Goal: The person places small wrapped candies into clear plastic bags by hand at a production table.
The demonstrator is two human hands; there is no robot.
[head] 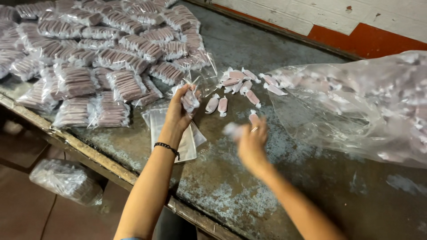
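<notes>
My left hand (178,111) pinches a small clear bag (191,100) of wrapped candies above the flat stack of empty bags (187,142), fingers pressed on its mouth. My right hand (251,142), blurred, is just right of that stack, fingers curled on one candy (233,130). I judge filling is under way; next, the candy must meet the bag's opening, with loose candies (240,84) lying beyond the stack.

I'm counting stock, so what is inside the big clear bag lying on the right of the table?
The big clear bag holds many pink wrapped candies, and some spill from its mouth onto the table. The wrinkled plastic blurs them, so those deeper inside cannot be made out.
</notes>
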